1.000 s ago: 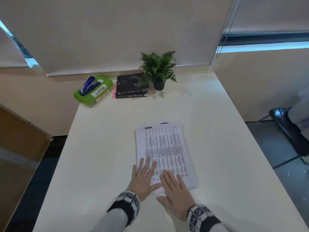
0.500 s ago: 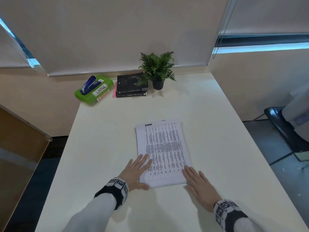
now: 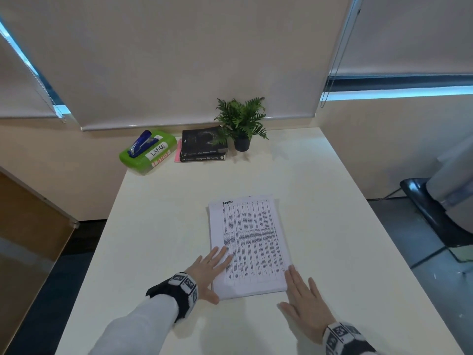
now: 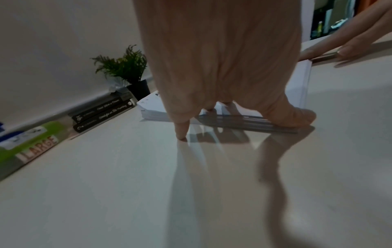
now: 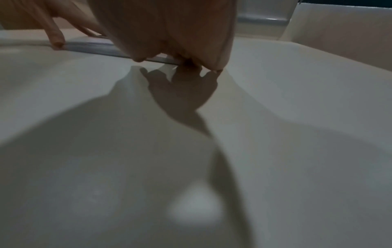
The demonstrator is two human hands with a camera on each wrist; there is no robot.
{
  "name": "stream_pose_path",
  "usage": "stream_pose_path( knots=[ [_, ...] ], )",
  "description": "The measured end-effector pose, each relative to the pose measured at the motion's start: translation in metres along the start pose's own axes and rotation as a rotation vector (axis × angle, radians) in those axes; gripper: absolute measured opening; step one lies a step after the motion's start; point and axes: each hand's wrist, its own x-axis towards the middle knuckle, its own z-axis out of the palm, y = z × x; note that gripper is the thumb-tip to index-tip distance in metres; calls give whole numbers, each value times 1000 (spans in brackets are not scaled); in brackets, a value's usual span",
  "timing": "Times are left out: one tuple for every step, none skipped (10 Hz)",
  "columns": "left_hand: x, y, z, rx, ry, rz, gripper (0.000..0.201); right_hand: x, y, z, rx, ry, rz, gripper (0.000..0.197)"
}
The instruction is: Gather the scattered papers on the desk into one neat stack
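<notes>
The papers already lie as one stack (image 3: pixel 249 245) near the middle of the desk (image 3: pixel 345 226), so the step in hand looks like the final squaring of its edges. No loose sheet shows elsewhere on the desk.

The left hand (image 3: pixel 208 271) lies flat with straight fingers at the stack's near left corner. Its fingertips rest on the top sheet along the left edge, and its thumb touches the near left corner; in the left wrist view one finger is planted on the desk just beside the stack. It holds nothing.

The right hand (image 3: pixel 305 301) also lies flat and spread, holding nothing, on the desk at the stack's near right corner. Its fingertips touch or sit just beside the right edge; the right wrist view is too dim to settle which.

The far edge of the stack shows slight stepping between sheets. The next move probably calls for both hands to press inward against the side edges, then tap the near and far ends, gently enough that the top sheet does not slide.
</notes>
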Motion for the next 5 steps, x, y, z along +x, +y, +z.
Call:
stream_pose_path(
  knots=[
    [-5, 11, -9, 24, -67, -59, 127, -1, -4, -1, 29, -36, 48, 84],
    [-9, 19, -21, 81, -78, -99, 124, 4, -6, -3, 71, -39, 46, 83],
    [-14, 27, -21, 128, -90, -167, 135, 9, -8, -12, 188, -30, 96, 62],
    [-19, 34, -21, 30, -66, -269, 140, 11, -16, -38, 260, 65, 139, 77],
    [-23, 29, -42, -109, -29, -343, 124, 20, -14, -65, 237, 59, 124, 100]
  ],
)
